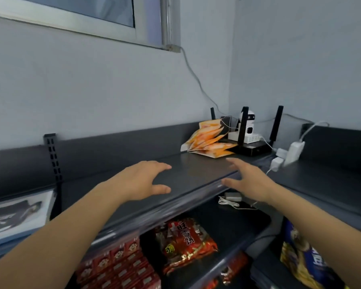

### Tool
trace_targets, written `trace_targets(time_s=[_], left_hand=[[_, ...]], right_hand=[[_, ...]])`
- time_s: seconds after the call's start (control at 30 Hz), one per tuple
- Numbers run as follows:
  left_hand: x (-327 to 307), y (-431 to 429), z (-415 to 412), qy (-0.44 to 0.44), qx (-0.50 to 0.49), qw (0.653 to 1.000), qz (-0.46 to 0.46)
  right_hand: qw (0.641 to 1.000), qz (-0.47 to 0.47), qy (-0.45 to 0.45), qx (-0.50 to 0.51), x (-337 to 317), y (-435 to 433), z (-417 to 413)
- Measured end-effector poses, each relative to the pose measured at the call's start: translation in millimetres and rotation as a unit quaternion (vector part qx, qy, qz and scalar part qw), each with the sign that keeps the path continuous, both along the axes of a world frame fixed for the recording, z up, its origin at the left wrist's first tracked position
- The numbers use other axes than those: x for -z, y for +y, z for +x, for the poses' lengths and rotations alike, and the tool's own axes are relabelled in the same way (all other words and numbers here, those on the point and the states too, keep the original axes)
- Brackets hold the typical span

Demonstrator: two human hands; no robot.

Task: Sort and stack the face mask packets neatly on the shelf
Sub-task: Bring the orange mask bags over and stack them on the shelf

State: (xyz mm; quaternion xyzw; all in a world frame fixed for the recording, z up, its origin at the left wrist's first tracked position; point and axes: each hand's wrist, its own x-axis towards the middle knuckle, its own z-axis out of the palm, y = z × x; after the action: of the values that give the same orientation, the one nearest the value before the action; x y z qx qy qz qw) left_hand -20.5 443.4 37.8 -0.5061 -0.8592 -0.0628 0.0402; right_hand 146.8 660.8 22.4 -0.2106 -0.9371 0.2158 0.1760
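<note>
Several orange and white face mask packets (209, 140) lie in a loose, fanned heap at the back right of the dark top shelf (113, 184), leaning against the router. My left hand (142, 180) hovers over the shelf's middle, fingers spread, holding nothing. My right hand (248, 180) is stretched out at the shelf's front edge, also spread and empty, a short way in front of the packets. Neither hand touches the heap.
A black router (254, 148) with upright antennas and a small white camera (248, 126) stand in the corner behind the packets. White chargers and cables (288, 153) lie to the right. Red snack bags (183, 245) fill the shelf below. A picture (19, 211) leans at left.
</note>
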Motion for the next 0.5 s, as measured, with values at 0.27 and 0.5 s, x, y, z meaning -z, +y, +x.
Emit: trace_targets(time_s=[0.27,0.5], left_hand=[[-5.3,112.5,-51.8,-0.012,0.036,0.999,0.034],[-25.2,206.6,-129.2,-0.019,0.027,0.992,0.121]], right_hand=[[0.996,-0.073,0.023,0.046,3.9,80.4,-32.1],[0.996,-0.065,0.015,0.062,-16.4,148.2,-96.9]])
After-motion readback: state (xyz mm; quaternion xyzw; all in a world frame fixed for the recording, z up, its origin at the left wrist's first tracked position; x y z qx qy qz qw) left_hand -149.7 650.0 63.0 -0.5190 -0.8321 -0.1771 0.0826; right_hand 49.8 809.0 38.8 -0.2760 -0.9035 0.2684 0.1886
